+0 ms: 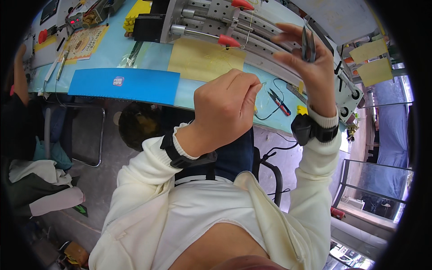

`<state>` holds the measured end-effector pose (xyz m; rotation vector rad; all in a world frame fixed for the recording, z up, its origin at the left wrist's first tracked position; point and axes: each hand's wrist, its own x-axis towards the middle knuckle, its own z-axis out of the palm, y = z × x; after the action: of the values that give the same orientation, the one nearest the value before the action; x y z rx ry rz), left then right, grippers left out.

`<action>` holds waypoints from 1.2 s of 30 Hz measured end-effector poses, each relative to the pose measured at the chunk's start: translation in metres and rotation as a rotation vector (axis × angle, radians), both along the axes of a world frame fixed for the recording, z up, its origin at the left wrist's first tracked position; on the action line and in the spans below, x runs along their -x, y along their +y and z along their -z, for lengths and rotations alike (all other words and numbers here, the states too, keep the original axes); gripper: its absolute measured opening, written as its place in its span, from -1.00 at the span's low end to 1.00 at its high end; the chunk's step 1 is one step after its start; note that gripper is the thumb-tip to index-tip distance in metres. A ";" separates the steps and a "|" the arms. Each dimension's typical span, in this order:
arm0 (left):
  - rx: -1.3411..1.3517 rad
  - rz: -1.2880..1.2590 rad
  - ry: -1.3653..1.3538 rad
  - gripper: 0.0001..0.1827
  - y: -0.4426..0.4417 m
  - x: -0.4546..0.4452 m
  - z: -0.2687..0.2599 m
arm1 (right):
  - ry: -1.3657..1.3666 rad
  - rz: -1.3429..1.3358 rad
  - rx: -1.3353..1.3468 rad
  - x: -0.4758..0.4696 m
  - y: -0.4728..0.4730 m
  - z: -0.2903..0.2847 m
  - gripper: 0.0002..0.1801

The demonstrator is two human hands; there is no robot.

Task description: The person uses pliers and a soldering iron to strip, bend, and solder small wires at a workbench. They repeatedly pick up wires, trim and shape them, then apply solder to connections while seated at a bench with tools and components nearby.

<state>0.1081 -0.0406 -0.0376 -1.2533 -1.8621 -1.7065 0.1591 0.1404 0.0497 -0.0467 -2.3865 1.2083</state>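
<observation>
My left hand (226, 106) is closed, thumb pressed to the curled fingers, above the front edge of the bench; a faint thread-like bit shows at its fingertips. Metal tweezers (308, 45) are held in my right hand (312, 64), raised over the right part of the rail fixture, thumb and fingers spread. Between and below the hands lie red-and-black thread snips (279, 102) beside a thin black cord. Beyond them stands a metal linear-rail fixture (260, 60) with red clips (228, 41) and a yellow thread. A yellow sheet (202, 59) lies before it.
A blue board (145, 84) lies along the bench's front edge, left of my hands. A metal ruler (296, 93) and a yellow block (302, 110) are at the right. A pen-like tool (62, 65) and a powered device (76, 22) are further left. Another person's arm (20, 76) is at the far left.
</observation>
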 end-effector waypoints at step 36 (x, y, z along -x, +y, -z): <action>-0.022 -0.653 -0.305 -0.90 -0.117 0.043 0.152 | -0.201 -0.213 0.072 0.040 -0.126 0.110 -0.88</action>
<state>0.0653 -0.1572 -0.1897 -0.3042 -2.0914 -1.5815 0.1190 0.0146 -0.0600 0.0678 -2.5726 1.4483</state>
